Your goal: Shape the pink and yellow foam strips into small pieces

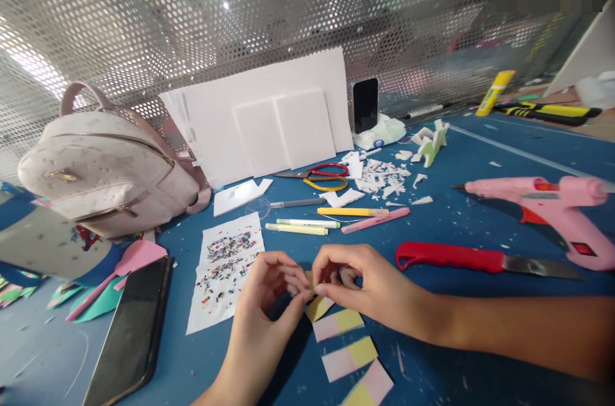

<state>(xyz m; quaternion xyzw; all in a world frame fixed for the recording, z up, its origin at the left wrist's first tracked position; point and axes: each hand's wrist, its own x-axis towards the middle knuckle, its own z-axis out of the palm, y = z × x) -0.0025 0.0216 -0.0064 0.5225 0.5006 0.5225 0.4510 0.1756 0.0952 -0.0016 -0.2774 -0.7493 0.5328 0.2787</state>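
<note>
My left hand (266,310) and my right hand (358,275) meet fingertip to fingertip above the blue table. Both pinch at the same spot; what they hold is small and mostly hidden by the fingers. Just under them lies a yellow paper piece (319,308), partly covered. Nearer to me rest pink-and-yellow paper strips (339,324), another strip (350,358) and a third strip (369,385) at the bottom edge. Left of my left hand, a white sheet (196,316) bears many small coloured beads or gems.
Pens (353,212), scissors (317,175) and white scraps (384,177) lie beyond my hands. A red-handled knife (451,257) and a pink glue gun (542,194) are at right. A dark phone (129,329) and a backpack (106,162) are at left, white boards (211,130) behind.
</note>
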